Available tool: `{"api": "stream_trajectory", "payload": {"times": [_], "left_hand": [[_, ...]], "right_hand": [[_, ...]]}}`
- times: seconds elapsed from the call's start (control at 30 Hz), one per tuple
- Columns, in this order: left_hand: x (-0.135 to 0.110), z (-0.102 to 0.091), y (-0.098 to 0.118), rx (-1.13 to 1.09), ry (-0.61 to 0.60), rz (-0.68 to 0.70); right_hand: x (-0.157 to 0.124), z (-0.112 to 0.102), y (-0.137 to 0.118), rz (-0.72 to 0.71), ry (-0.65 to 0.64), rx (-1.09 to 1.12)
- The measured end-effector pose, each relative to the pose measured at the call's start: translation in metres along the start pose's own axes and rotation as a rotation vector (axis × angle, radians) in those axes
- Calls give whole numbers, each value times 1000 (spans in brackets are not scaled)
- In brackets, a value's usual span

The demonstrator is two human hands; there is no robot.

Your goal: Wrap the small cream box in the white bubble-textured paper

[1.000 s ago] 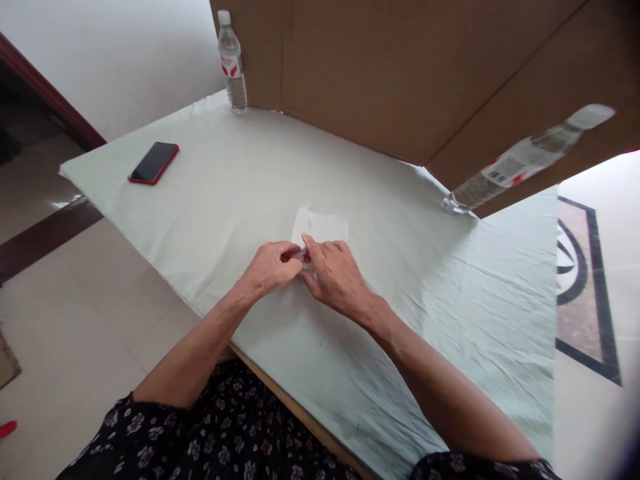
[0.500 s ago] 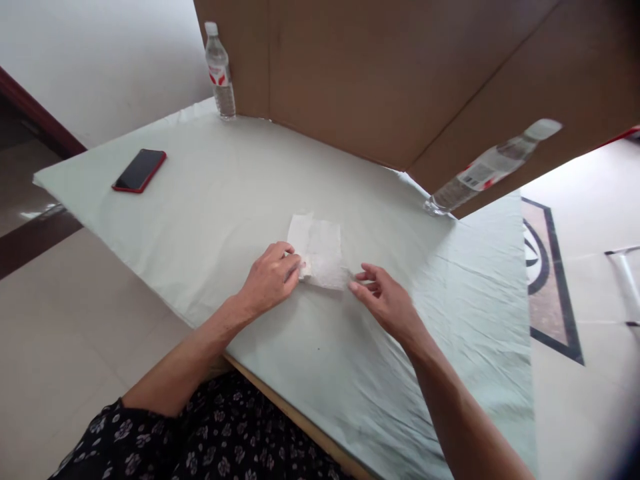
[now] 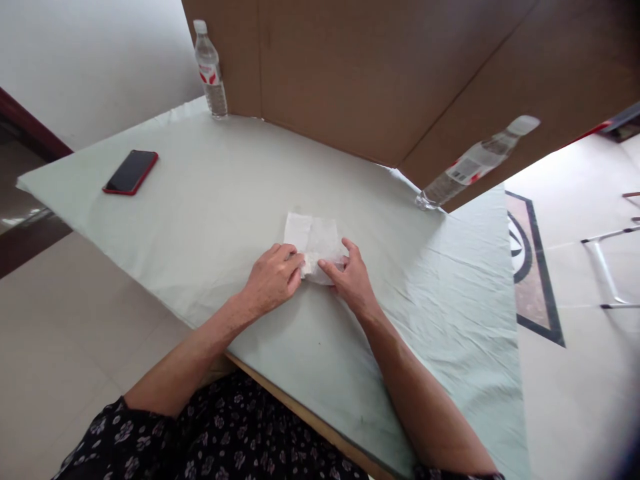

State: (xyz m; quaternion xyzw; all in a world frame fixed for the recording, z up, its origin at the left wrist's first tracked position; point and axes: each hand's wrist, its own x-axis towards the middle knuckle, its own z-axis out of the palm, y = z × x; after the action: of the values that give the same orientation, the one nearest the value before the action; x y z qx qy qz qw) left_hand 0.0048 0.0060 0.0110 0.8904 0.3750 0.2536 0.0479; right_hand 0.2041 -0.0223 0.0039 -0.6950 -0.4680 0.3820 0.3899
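A white paper tissue lies flat on the cloth-covered table, with a crease down its middle. My left hand is closed on its near left corner, thumb and fingers pinched together. A small crumpled whitish bit shows beside those fingertips; its kind I cannot make out. On the right side of the tissue, my right hand has its thumb on top and the other fingers at the edge, partly hidden, gripping the paper. Its index finger sticks out along the right edge.
A phone with a red case lies at the left. Brown cardboard panels stand along the back, with one water bottle at the left and another at the right. The pale green tablecloth is wrinkled on the right.
My right hand has moved left from beside the tissue onto its right part and taken hold there. My left hand stays on the near left corner. The view has shifted slightly.
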Motion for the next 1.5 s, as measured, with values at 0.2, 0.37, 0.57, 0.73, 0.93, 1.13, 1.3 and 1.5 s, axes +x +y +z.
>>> {"api": "stream_trajectory", "payload": {"times": [0.2,0.37,0.57,0.73,0.93,1.13,1.3,1.5], "left_hand": [[7,-9,-3,98,-143,55],[6,-5,-6,62,-144,48],[4,4,-10,-132,-122,1],[4,9,-11,-363,-28,-100],[0,9,-12,-580,51,-233],[7,10,-2,-532,181,-326],[9,18,1,-442,148,-291],[8,19,1,-399,145,-289]], "right_hand": [[1,10,-5,-160,59,36],[-3,15,-20,-82,-14,188],[-5,24,-32,-70,-54,264],[-9,28,-34,-74,-112,182],[-18,28,-31,-230,-161,-58],[-19,21,-39,-206,-226,-161],[-15,11,-46,-144,-345,-43],[0,0,-35,-291,-93,-34]]}}
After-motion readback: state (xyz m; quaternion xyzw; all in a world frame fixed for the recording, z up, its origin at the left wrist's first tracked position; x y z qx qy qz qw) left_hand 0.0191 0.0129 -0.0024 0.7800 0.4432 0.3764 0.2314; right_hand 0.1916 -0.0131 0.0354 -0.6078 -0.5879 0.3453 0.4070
